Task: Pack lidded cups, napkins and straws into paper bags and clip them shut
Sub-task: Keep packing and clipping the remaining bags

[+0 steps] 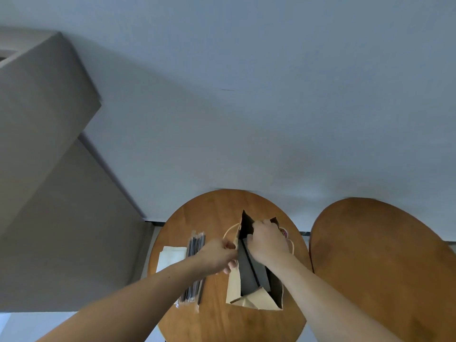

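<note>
you wear the one camera on your head: it looks forward and down, close over the round table, the wall filling the frame beyond your fingers.

Bare forearms lead to a bare left hand and a bare right hand.

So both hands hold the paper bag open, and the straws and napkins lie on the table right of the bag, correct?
Not quite. The head view shows the straws and napkins on the table left of the paper bag, not right. The left hand and right hand do hold it open.
</note>
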`<control>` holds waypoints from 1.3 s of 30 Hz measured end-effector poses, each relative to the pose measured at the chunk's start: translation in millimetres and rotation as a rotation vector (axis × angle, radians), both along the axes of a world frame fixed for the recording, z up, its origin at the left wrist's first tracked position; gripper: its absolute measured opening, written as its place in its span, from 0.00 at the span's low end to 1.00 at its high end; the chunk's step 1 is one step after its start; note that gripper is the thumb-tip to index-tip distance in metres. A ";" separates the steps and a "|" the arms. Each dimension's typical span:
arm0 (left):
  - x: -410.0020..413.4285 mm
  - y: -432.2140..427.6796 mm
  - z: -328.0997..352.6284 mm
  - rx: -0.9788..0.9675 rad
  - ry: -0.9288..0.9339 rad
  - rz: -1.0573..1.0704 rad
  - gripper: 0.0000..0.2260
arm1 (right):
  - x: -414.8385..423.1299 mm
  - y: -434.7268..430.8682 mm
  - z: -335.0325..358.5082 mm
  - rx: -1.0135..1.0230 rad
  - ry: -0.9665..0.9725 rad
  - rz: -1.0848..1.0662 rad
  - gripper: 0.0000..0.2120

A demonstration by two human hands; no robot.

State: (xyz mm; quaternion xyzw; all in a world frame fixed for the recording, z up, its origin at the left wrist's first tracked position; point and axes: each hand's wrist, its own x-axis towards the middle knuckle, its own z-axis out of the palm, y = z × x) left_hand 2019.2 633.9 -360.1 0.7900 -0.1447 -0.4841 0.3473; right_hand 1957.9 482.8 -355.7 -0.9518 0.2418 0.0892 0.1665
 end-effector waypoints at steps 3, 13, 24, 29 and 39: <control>-3.0 -4.1 -2.5 0.011 -0.058 -0.037 0.13 | -5.4 -21.5 18.1 -0.113 -0.067 -0.014 0.14; -30.1 -15.9 4.9 0.052 0.089 -0.159 0.27 | -49.7 -36.3 -6.1 1.065 0.193 -0.617 0.33; -61.7 -42.4 -1.5 0.190 -0.275 -0.117 0.13 | -55.3 -22.2 -17.1 0.986 0.020 -0.342 0.09; -68.2 -54.0 -5.1 0.380 -0.479 -0.111 0.07 | -65.8 -44.1 -25.5 0.409 -0.110 0.092 0.13; -51.0 -48.0 -3.3 0.375 -0.667 -0.458 0.10 | -54.3 -94.1 -22.7 -0.050 -0.314 0.662 0.13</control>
